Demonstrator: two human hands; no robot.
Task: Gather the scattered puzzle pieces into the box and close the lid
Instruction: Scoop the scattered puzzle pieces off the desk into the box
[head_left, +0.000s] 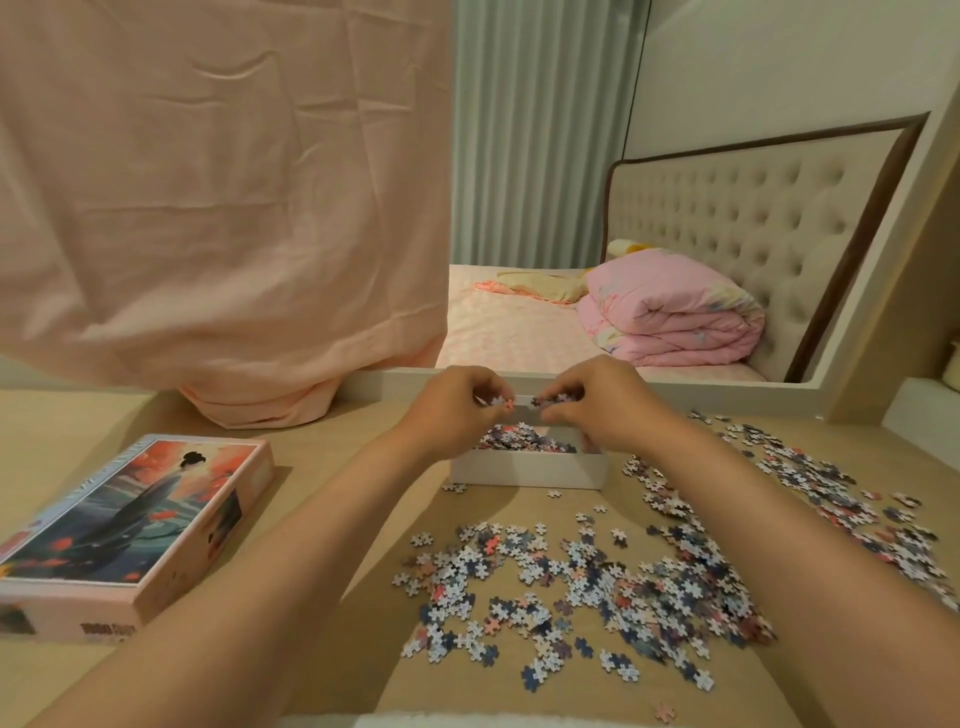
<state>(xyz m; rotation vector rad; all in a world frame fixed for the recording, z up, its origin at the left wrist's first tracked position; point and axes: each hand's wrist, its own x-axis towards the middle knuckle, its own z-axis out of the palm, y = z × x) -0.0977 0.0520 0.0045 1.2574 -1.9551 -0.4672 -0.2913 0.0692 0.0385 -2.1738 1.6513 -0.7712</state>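
Plenty of puzzle pieces (587, 577) waiting near on table (78, 410); pinching a few in left hand (457, 405) and right hand (592, 405) over box (524, 470), probably to drop in next.

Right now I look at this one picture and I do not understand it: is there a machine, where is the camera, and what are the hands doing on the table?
There is no machine here. A person works with two bare hands. The single picture comes from a wide-angle camera worn on the head, looking forward and down, so the arms enter from the bottom edge. The left hand and the right hand each pinch a few small pieces above an open white box, which holds a heap of pieces inside. On the table, many scattered puzzle pieces lie in front of the box and to its right. The lid, printed with a figure in a robe, lies to the left, apart from the box. Behind the table hangs a pink cloth.
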